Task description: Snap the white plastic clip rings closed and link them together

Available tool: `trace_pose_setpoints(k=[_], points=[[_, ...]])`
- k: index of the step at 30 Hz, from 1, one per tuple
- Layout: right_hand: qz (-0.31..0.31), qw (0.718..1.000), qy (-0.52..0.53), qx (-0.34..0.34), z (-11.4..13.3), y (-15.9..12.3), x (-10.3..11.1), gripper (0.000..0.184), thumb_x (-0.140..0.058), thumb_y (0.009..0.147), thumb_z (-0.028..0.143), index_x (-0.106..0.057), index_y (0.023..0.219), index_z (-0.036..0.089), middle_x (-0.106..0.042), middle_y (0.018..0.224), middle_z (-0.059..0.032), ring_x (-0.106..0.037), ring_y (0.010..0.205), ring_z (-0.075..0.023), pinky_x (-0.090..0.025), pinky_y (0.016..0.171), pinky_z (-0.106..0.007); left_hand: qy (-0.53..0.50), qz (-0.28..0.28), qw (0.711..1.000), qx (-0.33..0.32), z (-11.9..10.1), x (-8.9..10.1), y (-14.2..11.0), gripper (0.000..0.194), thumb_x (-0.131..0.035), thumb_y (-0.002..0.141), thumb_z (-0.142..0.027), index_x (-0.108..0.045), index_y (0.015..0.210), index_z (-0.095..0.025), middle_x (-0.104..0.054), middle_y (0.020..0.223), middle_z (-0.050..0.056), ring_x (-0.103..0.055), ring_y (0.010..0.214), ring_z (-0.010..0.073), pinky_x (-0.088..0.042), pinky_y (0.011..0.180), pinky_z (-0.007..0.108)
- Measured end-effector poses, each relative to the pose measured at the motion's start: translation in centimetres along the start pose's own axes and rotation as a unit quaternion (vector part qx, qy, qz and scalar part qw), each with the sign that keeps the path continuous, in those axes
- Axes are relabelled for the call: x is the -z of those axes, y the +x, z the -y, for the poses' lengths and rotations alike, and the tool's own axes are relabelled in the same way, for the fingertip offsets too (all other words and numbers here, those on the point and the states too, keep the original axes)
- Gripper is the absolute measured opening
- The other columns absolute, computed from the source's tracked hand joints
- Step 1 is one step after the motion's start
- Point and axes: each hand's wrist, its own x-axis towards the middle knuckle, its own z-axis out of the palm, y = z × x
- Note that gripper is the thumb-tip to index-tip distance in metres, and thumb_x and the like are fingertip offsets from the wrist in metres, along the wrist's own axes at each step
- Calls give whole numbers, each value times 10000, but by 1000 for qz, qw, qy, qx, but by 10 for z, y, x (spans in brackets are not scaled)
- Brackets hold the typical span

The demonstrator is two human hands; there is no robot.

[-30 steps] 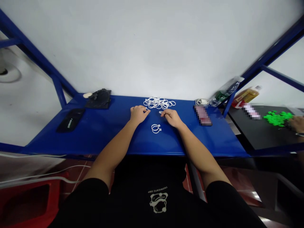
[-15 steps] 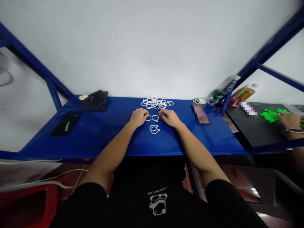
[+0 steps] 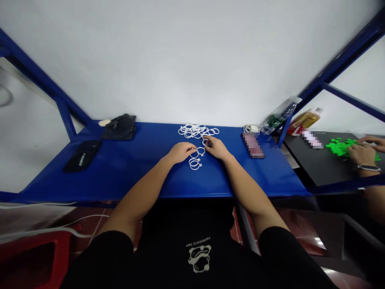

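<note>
My left hand (image 3: 181,151) rests low over the blue table with its thumb and fingers pinched on the edge of a white ring (image 3: 193,155). Overlapping that ring is a second white ring (image 3: 200,151), lying between my hands. My right hand (image 3: 217,148) has curled fingers around another white ring (image 3: 205,142), partly hidden by them. Closer to my body, two overlapping white rings (image 3: 194,164) with small tabs lie on the table. A loose pile of white rings (image 3: 197,131) sits just beyond both hands.
On the blue table (image 3: 144,172) are a black case (image 3: 82,156) and black plastic bag (image 3: 120,126) at left, and a phone (image 3: 253,145), coiled cable (image 3: 252,128) and bottle (image 3: 278,116) at right. A co-worker's hands (image 3: 362,153) touch green pieces (image 3: 338,147) on the neighbouring table.
Two rings now lie apart from the pile between my hands, where none showed a second ago. My left hand moved right and nearer, bringing its ring over the other. My right hand has drawn in another ring.
</note>
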Motion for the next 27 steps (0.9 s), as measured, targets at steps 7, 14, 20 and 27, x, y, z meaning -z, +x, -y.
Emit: trace_pose_setpoints(k=[7,14,20,27], points=[[-7,998,-9,-54,10,-4,6,826,-844,873,297,-505,1618,188,-784,890,-24,-721,805,-222,-534,773,-315,4,-38,999,-1,2,0,-1,323,-549,1094,-283,-793,1292,-207,-807,1242,87,-754,1143,242,-573,1086,419],[-107,988,-1,-109,8,-2,9,715,-625,939,232,-502,1641,189,-829,1022,-51,-757,873,-245,-580,857,-351,-2,-91,996,17,3,-2,-1,305,-653,1043,-280,-792,1302,-200,-813,1092,73,-757,954,208,-602,961,360],[-172,981,59,-68,0,-1,6,549,-573,998,285,-636,1536,194,-834,1072,-69,-755,822,-223,-600,840,-353,-14,-123,992,14,4,-3,-1,234,-757,976,-283,-832,1189,-219,-811,966,42,-713,785,165,-582,814,307],[-156,979,132,-22,5,-3,-1,353,-564,1014,302,-767,1291,225,-840,1086,-58,-738,735,-186,-611,756,-324,-21,-141,990,3,1,-3,-2,224,-754,978,-290,-839,1171,-216,-806,917,34,-642,668,134,-556,745,292]])
